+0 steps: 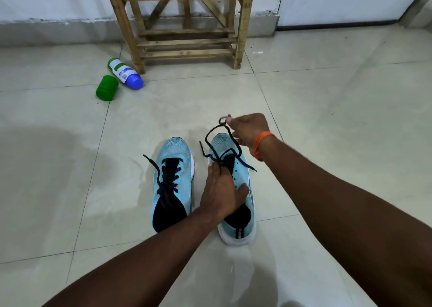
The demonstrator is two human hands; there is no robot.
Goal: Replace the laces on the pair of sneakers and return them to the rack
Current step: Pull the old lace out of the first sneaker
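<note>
Two light blue sneakers with black tongues stand side by side on the tiled floor, toes pointing away from me. The left sneaker (173, 182) is laced with a dark lace, its ends loose. My left hand (222, 189) grips the middle of the right sneaker (236, 215), thumb on its side. My right hand (249, 131), with an orange band at the wrist, pinches a dark lace (216, 140) above the toe; the lace loops down to the lower eyelets, and one end trails to the right.
A wooden shoe rack (184, 23) stands against the white wall ahead, with a dark object on an upper shelf. A white bottle with a blue cap (125, 72) and a green container (107, 88) lie on the floor left of the rack.
</note>
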